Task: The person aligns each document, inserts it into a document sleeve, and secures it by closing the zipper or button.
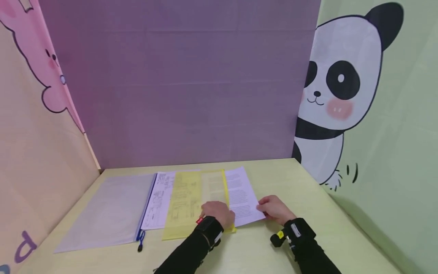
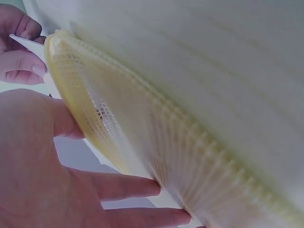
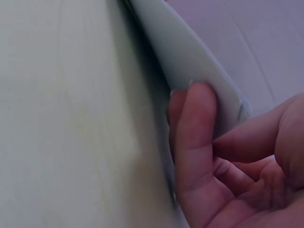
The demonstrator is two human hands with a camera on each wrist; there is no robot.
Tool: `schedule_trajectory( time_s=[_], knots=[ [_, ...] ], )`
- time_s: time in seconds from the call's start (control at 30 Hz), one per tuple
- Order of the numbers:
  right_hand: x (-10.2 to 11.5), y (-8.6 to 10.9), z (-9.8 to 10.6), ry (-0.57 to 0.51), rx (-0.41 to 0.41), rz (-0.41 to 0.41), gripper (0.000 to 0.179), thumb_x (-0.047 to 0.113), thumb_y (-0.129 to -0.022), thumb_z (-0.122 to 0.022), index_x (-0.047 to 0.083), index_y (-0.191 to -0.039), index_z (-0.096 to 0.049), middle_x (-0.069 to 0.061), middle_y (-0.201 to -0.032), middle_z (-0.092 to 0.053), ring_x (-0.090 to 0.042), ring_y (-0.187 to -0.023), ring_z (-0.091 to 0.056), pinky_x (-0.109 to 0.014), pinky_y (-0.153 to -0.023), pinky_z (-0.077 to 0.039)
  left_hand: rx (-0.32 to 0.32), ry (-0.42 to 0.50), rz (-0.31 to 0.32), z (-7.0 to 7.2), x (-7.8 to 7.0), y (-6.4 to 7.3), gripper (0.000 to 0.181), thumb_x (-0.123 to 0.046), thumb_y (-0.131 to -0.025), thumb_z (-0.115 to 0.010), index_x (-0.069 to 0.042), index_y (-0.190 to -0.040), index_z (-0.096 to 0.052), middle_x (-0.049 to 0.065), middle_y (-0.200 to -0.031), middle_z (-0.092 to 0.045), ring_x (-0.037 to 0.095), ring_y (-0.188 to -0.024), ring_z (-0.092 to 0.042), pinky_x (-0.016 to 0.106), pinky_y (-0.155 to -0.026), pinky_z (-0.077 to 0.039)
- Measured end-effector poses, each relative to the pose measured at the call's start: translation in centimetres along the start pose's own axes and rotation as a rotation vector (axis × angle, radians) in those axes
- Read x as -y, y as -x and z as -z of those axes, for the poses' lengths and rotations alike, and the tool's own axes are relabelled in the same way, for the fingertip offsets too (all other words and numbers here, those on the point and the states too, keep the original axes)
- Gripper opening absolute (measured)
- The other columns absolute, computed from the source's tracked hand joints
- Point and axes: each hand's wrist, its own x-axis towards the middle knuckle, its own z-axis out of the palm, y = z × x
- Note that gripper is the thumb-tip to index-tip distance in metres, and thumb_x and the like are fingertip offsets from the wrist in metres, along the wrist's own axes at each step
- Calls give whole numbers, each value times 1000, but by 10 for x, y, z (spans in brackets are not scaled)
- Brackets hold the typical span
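Right hand [image 1: 275,210] pinches the printed sheet [image 1: 242,198] by its near corner; leftward lies the yellow pouch [image 1: 184,198], my left hand [image 1: 219,213] touching it, fingers extended.

Black sleeves [image 1: 313,251] cover both forearms. The right band [image 1: 302,227], thick and black, carries a white strip [image 1: 295,230]; just beside it juts a dark, rounded camera [image 1: 275,240] with a yellow patch [image 1: 280,234]. Left of the right band, a black left band [image 1: 208,227] bears a pale mark [image 1: 218,237], with a red tag [image 1: 199,220] farther left.
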Motion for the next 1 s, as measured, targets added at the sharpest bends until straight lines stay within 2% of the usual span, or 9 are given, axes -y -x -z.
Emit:
schedule_trajectory(
  time_s=[0.1, 0.3, 0.53, 0.8, 1.0],
  knots=[
    [1, 1, -2, 66, -26, 19, 16, -3, -90, -65, -12, -104, -65, -13, -89, -64, -21, -71, -58, -28, -58, -47, -1, 23, -10, -1, -1, 0, 50, -45, -96, -54, 1, -91, -72, 18, -93, -70, 37, -88, -65, 56, -73, -55],
    [7, 5, -8, 135, -25, 43, 14, -2, -90, -66, -10, -102, -67, -12, -87, -62, -22, -72, -57, -28, -59, -47, 5, 46, -15, -4, -1, -2, 48, -44, -95, -55, 0, -89, -72, 18, -91, -70, 38, -88, -64, 58, -75, -55],
    [12, 7, -16, 156, -39, 49, 12, -1, -90, -67, -8, -100, -68, -10, -86, -62, -21, -70, -56, -28, -59, -45, 18, 34, -11, -5, -1, -4, 49, -46, -95, -54, 0, -90, -72, 18, -91, -70, 38, -88, -65, 58, -73, -55],
    [13, 3, -28, 178, -40, 98, 7, -2, -88, -68, -6, -93, -69, -8, -79, -61, -18, -64, -54, -26, -55, -43, 30, 10, -4, -1, 0, -3, 51, -49, -97, -52, -2, -88, -71, 15, -88, -69, 36, -83, -64, 55, -74, -54],
    [15, -1, -35, 180, -5, 91, 8, 1, -90, -68, -5, -96, -69, -8, -82, -63, -19, -68, -57, -27, -57, -46, 32, 46, 1, -1, 1, -3, 50, -48, -97, -55, -2, -90, -71, 15, -86, -67, 34, -81, -62, 55, -87, -51]
  ],
)
